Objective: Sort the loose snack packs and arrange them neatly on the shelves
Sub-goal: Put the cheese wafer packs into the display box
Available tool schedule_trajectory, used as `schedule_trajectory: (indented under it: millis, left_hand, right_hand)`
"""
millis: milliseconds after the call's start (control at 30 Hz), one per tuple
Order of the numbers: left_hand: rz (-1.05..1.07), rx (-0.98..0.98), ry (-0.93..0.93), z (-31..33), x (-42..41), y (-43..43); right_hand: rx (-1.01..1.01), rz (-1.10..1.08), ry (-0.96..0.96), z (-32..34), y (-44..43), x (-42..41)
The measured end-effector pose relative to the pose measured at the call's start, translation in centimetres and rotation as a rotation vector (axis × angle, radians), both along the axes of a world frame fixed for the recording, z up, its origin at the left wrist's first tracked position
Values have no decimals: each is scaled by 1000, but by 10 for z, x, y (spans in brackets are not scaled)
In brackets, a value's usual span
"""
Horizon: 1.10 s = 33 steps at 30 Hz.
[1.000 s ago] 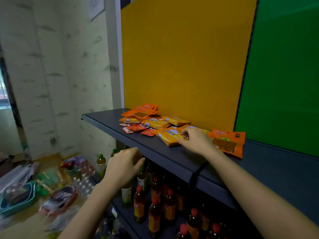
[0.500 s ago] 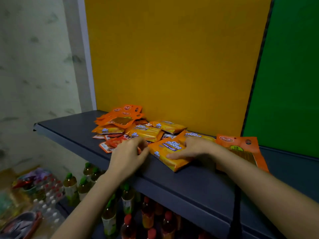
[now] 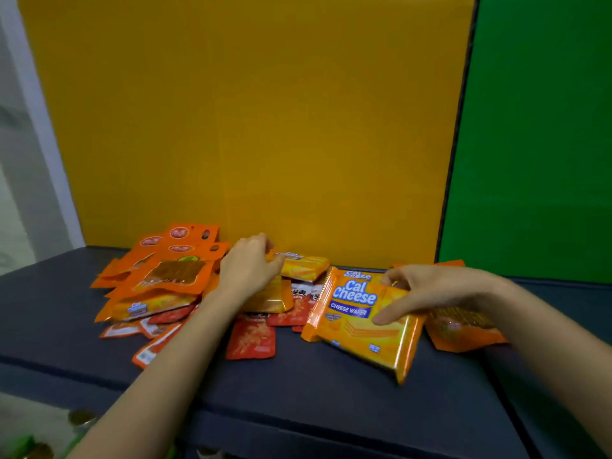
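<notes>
Flat, wafer pack (image 3: 361, 321) slants back-left to front-right.

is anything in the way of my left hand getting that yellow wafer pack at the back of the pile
Nothing visible. Your left hand is already at the wafer pack, fingers on its left end.

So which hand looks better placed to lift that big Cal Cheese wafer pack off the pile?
The right hand. Its fingers already rest on the Cal Cheese pack, thumb on the front. The left hand is busy further back, on a smaller yellow pack by the yellow board.
</notes>
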<state>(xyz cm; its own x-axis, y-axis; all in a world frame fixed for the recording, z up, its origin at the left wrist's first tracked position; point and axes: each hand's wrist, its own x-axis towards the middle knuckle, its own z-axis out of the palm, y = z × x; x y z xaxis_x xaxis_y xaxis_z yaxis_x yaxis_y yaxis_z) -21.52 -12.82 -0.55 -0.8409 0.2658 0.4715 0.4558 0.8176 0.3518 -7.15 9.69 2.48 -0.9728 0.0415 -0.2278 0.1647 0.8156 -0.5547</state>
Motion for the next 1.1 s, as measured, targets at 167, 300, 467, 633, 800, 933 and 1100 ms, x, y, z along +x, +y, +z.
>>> schedule_trajectory:
  millis: [167,300,467,633,800,933,1100]
  left_hand:
    - [72,-108,-237,5,-40,19]
    - [47,-111,-427,-2,-62,23]
    - [-19,22,-510,-8,-75,24]
    - [-85,209,-564,-6,-84,20]
    - [-135,353,-648,-3,-85,20]
    - [-164,407,-698,0,-81,19]
    - [-237,543,-819,3,-79,13]
  right_hand:
    - [-210,-236,221,2,14,29]
    - [-450,-421,382,-12,13,44]
    - [-538,-563,506,-28,6,50]
    - [-656,-588,586,-38,-7,54]
    - [-706,-637,613,-49,-16,57]
    - [-851,-662,675,-58,-23,60]
    - [-954,-670,740,-61,-28,62]
